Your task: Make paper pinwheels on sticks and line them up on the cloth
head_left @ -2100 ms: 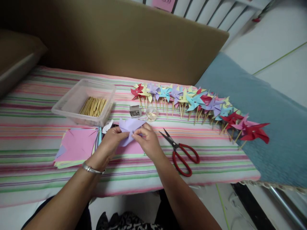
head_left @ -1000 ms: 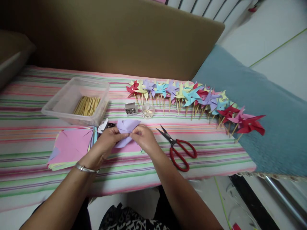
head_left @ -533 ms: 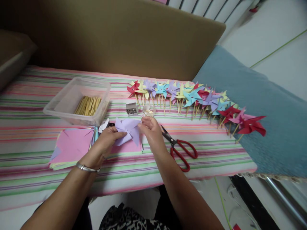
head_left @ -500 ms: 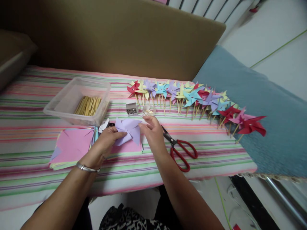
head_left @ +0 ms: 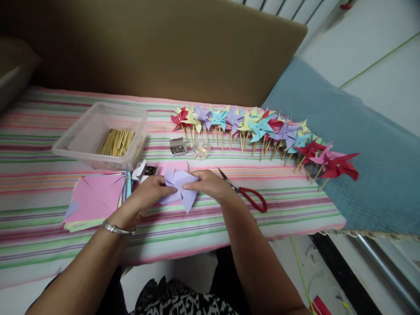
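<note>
A light purple paper pinwheel (head_left: 180,179), without a stick, is held between both hands over the table. My left hand (head_left: 151,191) pinches it from the left, thumb near its centre. From the right, my right hand (head_left: 210,185) grips it too, its thumb pressed close to the middle. Beneath it lies pink paper (head_left: 181,166). Beside my left hand is a small open box of dark metal pieces (head_left: 151,170). Just beyond are another small box (head_left: 177,148) of metal pins and a round clear dish (head_left: 201,149) with small pale bits.
Red-handled scissors (head_left: 252,199) lie right of my right hand, partly behind the forearm. A plastic tub (head_left: 70,148) holds wooden sticks (head_left: 117,142). Stacked coloured paper (head_left: 98,197) sits at left. Finished pinwheels (head_left: 259,127) line the back right of the striped cloth (head_left: 183,245).
My right hand has come in from the pinwheel's right edge to its middle, where the thumb now presses. The pinwheel has shifted slightly right, and the view has moved a little.
</note>
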`<state>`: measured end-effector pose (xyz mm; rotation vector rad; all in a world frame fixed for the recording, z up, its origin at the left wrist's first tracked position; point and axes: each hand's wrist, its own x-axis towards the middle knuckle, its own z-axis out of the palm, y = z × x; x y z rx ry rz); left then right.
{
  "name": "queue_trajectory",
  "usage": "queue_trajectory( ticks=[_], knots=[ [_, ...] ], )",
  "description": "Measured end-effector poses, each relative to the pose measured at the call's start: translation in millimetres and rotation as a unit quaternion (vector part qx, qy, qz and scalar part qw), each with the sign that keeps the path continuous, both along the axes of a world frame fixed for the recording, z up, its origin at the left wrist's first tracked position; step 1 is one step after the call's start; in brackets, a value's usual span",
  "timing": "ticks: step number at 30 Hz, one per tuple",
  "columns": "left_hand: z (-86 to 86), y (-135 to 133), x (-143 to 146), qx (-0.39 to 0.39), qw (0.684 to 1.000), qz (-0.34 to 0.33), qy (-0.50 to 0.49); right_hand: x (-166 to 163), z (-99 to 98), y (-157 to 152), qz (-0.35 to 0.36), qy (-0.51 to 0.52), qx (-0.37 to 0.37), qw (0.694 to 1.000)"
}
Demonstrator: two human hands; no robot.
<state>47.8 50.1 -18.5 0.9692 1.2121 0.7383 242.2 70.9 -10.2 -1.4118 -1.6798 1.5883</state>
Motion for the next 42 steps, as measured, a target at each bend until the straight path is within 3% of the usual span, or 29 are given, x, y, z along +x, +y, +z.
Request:
queue_trajectory(
  ticks=[8,13,20,26,30,33,38,42],
  knots=[
    [-2.5,-3,5,-0.003,0.999,-0.039,0.007,2,-0.1,3,0.018,-0.01,0.038,0.999],
    [-5.9,-4,7,0.017,0.998,-0.052,0.012,-9,6.1,-2,0.022,-0.071,0.031,0.997],
    [-8.7,-3,10,0.05,0.998,-0.03,-0.006,-17,12.2,-6,-0.001,-0.082,0.03,0.996],
    [1.9,1,3,0.04,0.995,0.061,-0.065,-17,8.0,-4,-0.11,0.041,-0.006,0.993],
    [8.0,-1,3,-0.028,0.974,0.109,-0.196,-21,3.3,-3,-0.199,0.155,0.005,0.968],
    [7.4,-4,10,-0.03,0.958,0.113,-0.263,-28,0.2,-3,-0.238,0.218,0.007,0.947],
    [1.2,-8,22,-0.021,0.958,0.141,-0.247,-42,-5.2,-7,-0.273,0.243,-0.006,0.931],
    [-0.3,-7,25,-0.018,0.948,0.184,-0.261,-50,-12.1,-10,-0.28,0.209,0.015,0.937]
  ],
)
